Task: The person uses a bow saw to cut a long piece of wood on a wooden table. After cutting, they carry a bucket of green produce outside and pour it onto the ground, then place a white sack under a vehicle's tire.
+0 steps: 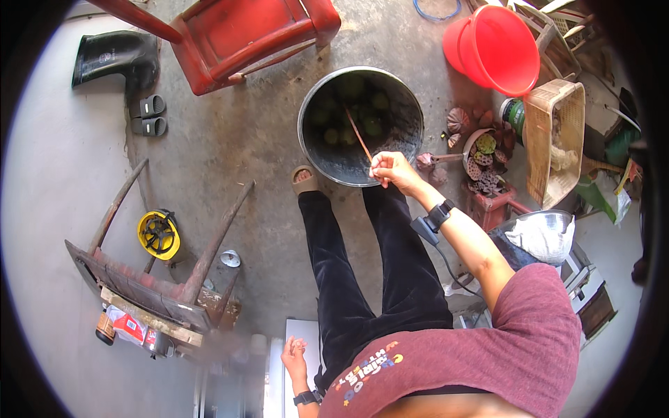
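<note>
My right hand [391, 171] is closed in a pinch on a thin reddish-brown stick [359, 134], above the near rim of a large dark bucket [408, 155]. The stick slants away from my fingers over the bucket's opening. Inside lie several dim, rounded green objects [373, 129], too shadowed to name. My left hand [295, 354] hangs low by my left thigh, beside a white panel [301, 327]. Its fingers are loosely curled and apart, with nothing seen in them.
A red chair [251, 35] stands beyond the bucket. At right are red buckets [502, 52], a bowl of seed pods [481, 157], a beige basket [543, 146] and a metal basin [516, 240]. Leftward are an upturned wooden stool [139, 279], yellow helmet [159, 235], slippers [151, 116] and boot [115, 59].
</note>
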Demonstrator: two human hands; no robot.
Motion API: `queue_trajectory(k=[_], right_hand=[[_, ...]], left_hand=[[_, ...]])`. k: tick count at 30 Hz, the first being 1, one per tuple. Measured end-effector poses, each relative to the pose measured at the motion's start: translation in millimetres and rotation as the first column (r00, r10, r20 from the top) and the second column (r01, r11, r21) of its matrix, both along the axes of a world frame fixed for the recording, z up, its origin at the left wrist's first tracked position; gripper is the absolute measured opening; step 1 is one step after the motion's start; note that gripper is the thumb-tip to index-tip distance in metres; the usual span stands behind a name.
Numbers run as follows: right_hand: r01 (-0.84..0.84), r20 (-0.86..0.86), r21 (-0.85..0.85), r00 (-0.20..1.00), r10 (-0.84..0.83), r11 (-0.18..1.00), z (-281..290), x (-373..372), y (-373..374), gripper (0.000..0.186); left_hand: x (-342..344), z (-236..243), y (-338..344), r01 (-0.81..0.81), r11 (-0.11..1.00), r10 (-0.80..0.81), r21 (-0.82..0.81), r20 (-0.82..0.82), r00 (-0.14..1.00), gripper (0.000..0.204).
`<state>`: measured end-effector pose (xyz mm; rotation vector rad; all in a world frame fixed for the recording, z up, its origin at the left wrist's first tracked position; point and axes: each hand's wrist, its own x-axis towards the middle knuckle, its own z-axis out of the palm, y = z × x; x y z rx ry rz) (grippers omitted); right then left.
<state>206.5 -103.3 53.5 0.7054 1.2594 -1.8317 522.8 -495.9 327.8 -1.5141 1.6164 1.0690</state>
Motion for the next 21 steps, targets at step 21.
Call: queue_trajectory(k=[21], right_hand=[[0.225,-0.024,-0.164,0.973,-0.232,0.961,41.4,28.8,-2.1,0.012]], left_hand=[[-42.8,-8.5,-26.8,0.147,0.989,-0.147,-0.008,-0.133,0.980,0.035]])
